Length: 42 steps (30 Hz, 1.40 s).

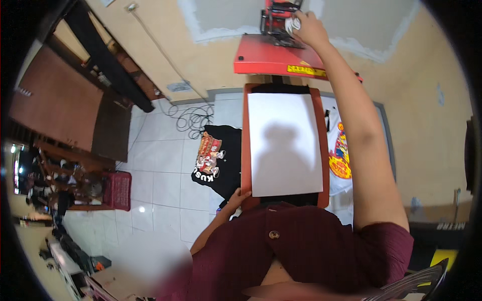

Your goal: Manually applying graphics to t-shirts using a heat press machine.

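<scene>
My right hand (pixel 307 29) is raised at the top, fingers closed round the white-wrapped handle (pixel 293 23) of a red heat press (pixel 258 57). Its red top plate is swung up and back from the orange-edged lower board (pixel 324 150). A white sheet (pixel 283 170) lies on that board over black fabric, with a shadow falling across it. My left hand (pixel 239 197) grips the board's near left edge. A black printed T-shirt (pixel 226 145) lies just left of the board, and a white printed garment (pixel 340 188) is to its right, partly behind my forearm.
Coiled cables (pixel 193 119) lie on the tiled floor (pixel 155 155) at left. A brown door (pixel 57 95), wooden furniture (pixel 85 185) and a maroon crate (pixel 117 190) stand at left. A pale wall (pixel 422 100) rises behind and right, with dark items (pixel 442 231) below.
</scene>
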{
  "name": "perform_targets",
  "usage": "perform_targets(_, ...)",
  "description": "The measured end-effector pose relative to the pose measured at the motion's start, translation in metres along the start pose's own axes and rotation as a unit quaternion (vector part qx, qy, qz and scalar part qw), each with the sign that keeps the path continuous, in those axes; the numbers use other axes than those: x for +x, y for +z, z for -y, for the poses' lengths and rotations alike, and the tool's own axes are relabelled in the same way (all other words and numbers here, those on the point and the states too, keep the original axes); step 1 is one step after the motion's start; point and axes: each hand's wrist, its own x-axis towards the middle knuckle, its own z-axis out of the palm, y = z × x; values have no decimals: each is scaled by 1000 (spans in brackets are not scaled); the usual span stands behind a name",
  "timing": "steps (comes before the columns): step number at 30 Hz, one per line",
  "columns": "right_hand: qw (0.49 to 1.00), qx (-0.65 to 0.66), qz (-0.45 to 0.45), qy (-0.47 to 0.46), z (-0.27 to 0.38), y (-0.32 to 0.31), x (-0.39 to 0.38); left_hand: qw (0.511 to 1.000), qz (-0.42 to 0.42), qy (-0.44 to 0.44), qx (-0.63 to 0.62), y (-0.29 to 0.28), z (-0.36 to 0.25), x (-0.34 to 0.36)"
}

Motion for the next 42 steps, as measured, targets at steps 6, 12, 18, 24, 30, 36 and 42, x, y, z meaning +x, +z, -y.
perform_targets(6,968,-55,243,8,-68,142,68,995,-74,-11,-67,10,21,-48)
perform_targets(12,990,90,87,-68,-6,93,2,983,-98,-55,-148,15,50,-84)
perform_targets(18,910,338,50,-233,10,-21,-316,994,-73,-84,12,0,22,-65)
perform_targets(24,960,28,171,222,-82,38,-504,848,-304,154,406,20,-31,-22)
perform_targets(30,909,28,190,371,-88,46,-518,778,-262,137,555,61,-96,-9)
perform_targets(36,887,145,104,426,-145,67,-535,807,-213,167,526,66,-100,-10)
perform_targets(42,893,90,225,380,-233,5,-529,718,-159,289,613,67,-86,-29)
